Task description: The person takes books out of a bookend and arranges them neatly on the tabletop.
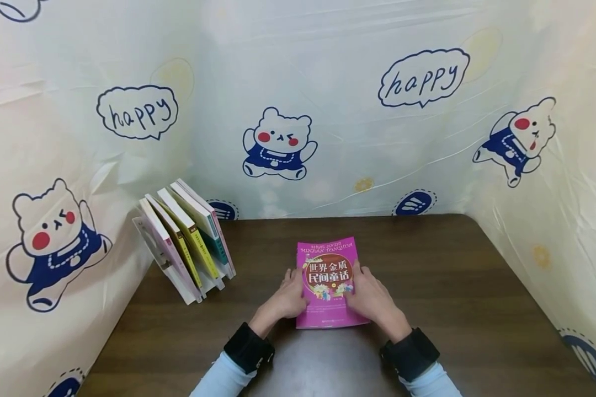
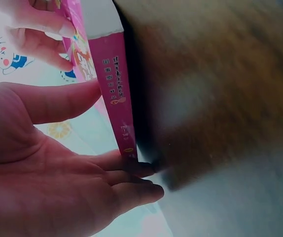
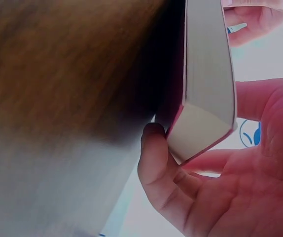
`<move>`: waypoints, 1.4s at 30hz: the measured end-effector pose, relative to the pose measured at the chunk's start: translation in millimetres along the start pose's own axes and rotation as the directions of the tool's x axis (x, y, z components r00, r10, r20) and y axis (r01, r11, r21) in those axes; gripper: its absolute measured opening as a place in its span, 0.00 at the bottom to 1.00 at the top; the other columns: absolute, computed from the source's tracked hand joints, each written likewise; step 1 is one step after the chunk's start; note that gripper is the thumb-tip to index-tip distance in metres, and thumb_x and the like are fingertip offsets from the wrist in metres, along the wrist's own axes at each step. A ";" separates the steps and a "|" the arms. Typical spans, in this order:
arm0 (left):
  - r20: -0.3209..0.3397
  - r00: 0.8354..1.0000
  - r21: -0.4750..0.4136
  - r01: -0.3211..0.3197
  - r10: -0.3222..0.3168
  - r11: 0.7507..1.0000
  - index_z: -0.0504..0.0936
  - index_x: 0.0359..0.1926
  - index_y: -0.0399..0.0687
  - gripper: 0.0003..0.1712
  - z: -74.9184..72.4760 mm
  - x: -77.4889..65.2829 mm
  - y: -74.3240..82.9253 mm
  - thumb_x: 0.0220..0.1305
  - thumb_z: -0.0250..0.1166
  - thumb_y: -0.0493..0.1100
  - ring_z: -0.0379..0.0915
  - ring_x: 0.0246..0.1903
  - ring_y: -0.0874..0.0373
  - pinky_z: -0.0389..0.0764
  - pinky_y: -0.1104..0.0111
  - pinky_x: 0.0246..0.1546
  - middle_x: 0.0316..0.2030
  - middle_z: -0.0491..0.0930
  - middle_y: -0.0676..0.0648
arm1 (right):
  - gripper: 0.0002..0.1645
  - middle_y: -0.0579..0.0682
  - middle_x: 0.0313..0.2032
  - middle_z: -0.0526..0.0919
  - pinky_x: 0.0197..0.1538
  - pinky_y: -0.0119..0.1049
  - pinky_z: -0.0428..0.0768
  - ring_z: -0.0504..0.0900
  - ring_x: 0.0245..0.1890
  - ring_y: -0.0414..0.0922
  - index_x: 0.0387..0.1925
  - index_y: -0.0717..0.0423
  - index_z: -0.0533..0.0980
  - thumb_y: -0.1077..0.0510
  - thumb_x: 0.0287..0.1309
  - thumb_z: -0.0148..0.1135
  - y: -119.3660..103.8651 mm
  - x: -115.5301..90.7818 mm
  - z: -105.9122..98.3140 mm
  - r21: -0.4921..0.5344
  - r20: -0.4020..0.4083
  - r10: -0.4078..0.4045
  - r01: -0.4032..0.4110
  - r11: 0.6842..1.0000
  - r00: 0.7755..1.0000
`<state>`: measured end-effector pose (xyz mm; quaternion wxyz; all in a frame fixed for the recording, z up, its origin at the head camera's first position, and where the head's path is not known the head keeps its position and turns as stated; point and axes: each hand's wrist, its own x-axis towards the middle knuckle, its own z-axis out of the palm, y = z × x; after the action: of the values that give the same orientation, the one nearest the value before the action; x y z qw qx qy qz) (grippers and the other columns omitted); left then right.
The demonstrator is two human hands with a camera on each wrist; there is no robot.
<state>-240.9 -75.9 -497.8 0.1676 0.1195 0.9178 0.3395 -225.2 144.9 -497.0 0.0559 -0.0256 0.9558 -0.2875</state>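
A pink-magenta book with a round brown title patch is held between both hands over the middle of the table. My left hand grips its left side; in the left wrist view the thumb lies against the spine-side edge of the cover and the fingertips reach under the printed spine. My right hand grips the opposite side. The right wrist view shows curled fingers under the corner, beside the white page edges. A dark gap shows between book and table there.
Several upright books lean in a row at the table's back left. The brown wooden table is bordered behind and at both sides by a pale curtain printed with bears and "happy" bubbles.
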 end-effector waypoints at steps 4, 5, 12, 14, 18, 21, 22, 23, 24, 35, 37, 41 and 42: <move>0.014 1.000 0.036 -0.001 0.000 0.999 0.44 0.80 0.27 0.47 0.4 1.1 0.3 0.72 0.61 0.35 0.34 0.80 0.31 0.46 0.40 0.79 0.80 0.46 0.22 | 0.56 0.69 0.66 0.72 0.55 0.60 0.85 0.81 0.50 0.58 0.79 0.70 0.53 0.52 0.61 0.73 2.0 -2.4 1.0 -0.008 0.003 -0.001 0.001 1.000 1.000; 0.018 1.000 0.046 -0.002 0.001 0.999 0.44 0.80 0.27 0.46 0.4 1.5 0.3 0.73 0.61 0.35 0.34 0.80 0.31 0.46 0.41 0.79 0.80 0.45 0.21 | 0.56 0.69 0.66 0.72 0.55 0.59 0.86 0.81 0.50 0.58 0.79 0.69 0.53 0.52 0.61 0.72 2.6 -2.7 1.3 -0.007 0.003 0.001 -0.001 1.000 1.000; 0.046 0.999 0.074 -0.005 0.002 0.997 0.44 0.79 0.26 0.45 0.8 5.8 -1.6 0.74 0.60 0.35 0.33 0.80 0.32 0.45 0.42 0.80 0.80 0.43 0.22 | 0.55 0.70 0.67 0.72 0.59 0.63 0.83 0.81 0.53 0.61 0.78 0.71 0.54 0.51 0.62 0.72 4.9 -4.1 2.1 -0.035 0.013 -0.005 0.006 0.999 1.000; 0.051 0.999 0.074 0.001 -0.005 0.997 0.44 0.80 0.27 0.45 -0.6 7.2 -2.0 0.74 0.60 0.36 0.33 0.81 0.33 0.45 0.42 0.80 0.80 0.43 0.23 | 0.55 0.71 0.68 0.72 0.60 0.65 0.81 0.80 0.56 0.62 0.78 0.71 0.54 0.50 0.62 0.71 4.4 -4.0 1.3 -0.039 0.019 -0.005 0.006 0.999 1.000; 0.049 0.999 0.062 0.007 -0.010 0.998 0.45 0.80 0.27 0.44 -3.0 7.8 -2.4 0.74 0.60 0.36 0.33 0.81 0.33 0.45 0.42 0.80 0.81 0.43 0.24 | 0.54 0.69 0.67 0.73 0.61 0.65 0.81 0.80 0.56 0.62 0.78 0.69 0.55 0.49 0.63 0.71 3.1 -5.2 -0.3 -0.036 0.025 0.003 -0.002 0.999 1.000; 0.048 0.999 0.060 0.005 -0.008 0.998 0.46 0.80 0.28 0.44 -3.1 6.9 -2.9 0.74 0.60 0.36 0.33 0.81 0.33 0.45 0.42 0.80 0.81 0.43 0.24 | 0.53 0.68 0.64 0.76 0.59 0.65 0.83 0.81 0.53 0.60 0.78 0.69 0.57 0.48 0.62 0.72 1.8 -7.1 -1.1 -0.032 0.025 0.014 -0.013 0.999 1.000; 0.049 0.999 0.059 0.003 -0.006 0.998 0.46 0.80 0.28 0.44 -2.9 6.6 -3.1 0.74 0.60 0.37 0.33 0.81 0.33 0.45 0.42 0.80 0.81 0.44 0.24 | 0.53 0.67 0.63 0.77 0.58 0.64 0.83 0.81 0.52 0.60 0.78 0.68 0.57 0.48 0.62 0.72 1.3 -7.9 -1.4 -0.032 0.026 0.017 -0.017 0.999 1.000; 0.051 0.999 0.060 0.002 -0.005 0.998 0.46 0.80 0.28 0.44 -2.7 6.3 -3.5 0.75 0.60 0.37 0.33 0.81 0.33 0.45 0.42 0.80 0.81 0.44 0.24 | 0.53 0.67 0.63 0.77 0.58 0.65 0.83 0.81 0.53 0.60 0.77 0.68 0.58 0.48 0.61 0.72 0.9 -8.6 -1.7 -0.031 0.026 0.020 -0.020 0.999 0.999; 0.055 0.998 0.061 0.004 -0.007 0.998 0.46 0.80 0.29 0.44 -2.5 6.2 -3.9 0.75 0.60 0.37 0.33 0.81 0.34 0.45 0.42 0.80 0.81 0.44 0.25 | 0.52 0.67 0.63 0.77 0.57 0.65 0.84 0.82 0.53 0.60 0.77 0.68 0.59 0.48 0.61 0.72 0.5 -9.2 -1.8 -0.033 0.026 0.023 -0.022 0.999 0.999; 0.081 0.996 0.036 -0.029 0.026 0.999 0.48 0.80 0.28 0.44 -3.0 -4.8 -4.2 0.74 0.61 0.38 0.35 0.80 0.30 0.47 0.38 0.79 0.80 0.45 0.23 | 0.49 0.68 0.63 0.79 0.55 0.65 0.85 0.82 0.55 0.63 0.75 0.68 0.64 0.48 0.61 0.72 1.6 -12.5 0.1 -0.045 0.018 0.015 -0.014 0.999 1.000; 0.093 0.995 0.036 -0.042 0.039 0.998 0.48 0.80 0.28 0.44 -3.2 -8.3 -4.7 0.74 0.61 0.39 0.35 0.80 0.30 0.47 0.38 0.78 0.80 0.45 0.22 | 0.48 0.69 0.63 0.78 0.55 0.65 0.84 0.82 0.56 0.64 0.75 0.67 0.64 0.48 0.61 0.72 2.5 -13.4 -0.2 -0.043 0.023 0.014 -0.013 0.999 1.000; 0.112 0.991 0.043 -0.075 0.070 0.996 0.49 0.79 0.26 0.44 -5.5 -15.5 -5.8 0.74 0.62 0.40 0.36 0.80 0.29 0.49 0.37 0.78 0.79 0.46 0.21 | 0.46 0.70 0.63 0.78 0.54 0.64 0.85 0.83 0.55 0.64 0.74 0.67 0.66 0.50 0.62 0.72 3.2 -14.8 -1.2 -0.041 0.022 0.005 -0.005 0.999 1.000; 0.118 0.990 0.047 -0.083 0.077 0.995 0.49 0.79 0.26 0.44 -6.2 -17.4 -5.5 0.74 0.62 0.40 0.36 0.79 0.29 0.49 0.37 0.78 0.79 0.46 0.21 | 0.45 0.70 0.63 0.78 0.54 0.64 0.85 0.83 0.55 0.64 0.73 0.67 0.66 0.50 0.62 0.72 3.0 -15.4 -1.6 -0.043 0.022 0.003 -0.002 0.999 1.000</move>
<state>-227.9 -89.3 -493.1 0.2037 0.1798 0.9095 0.3147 -210.1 149.5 -495.9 0.0663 -0.0287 0.9611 -0.2667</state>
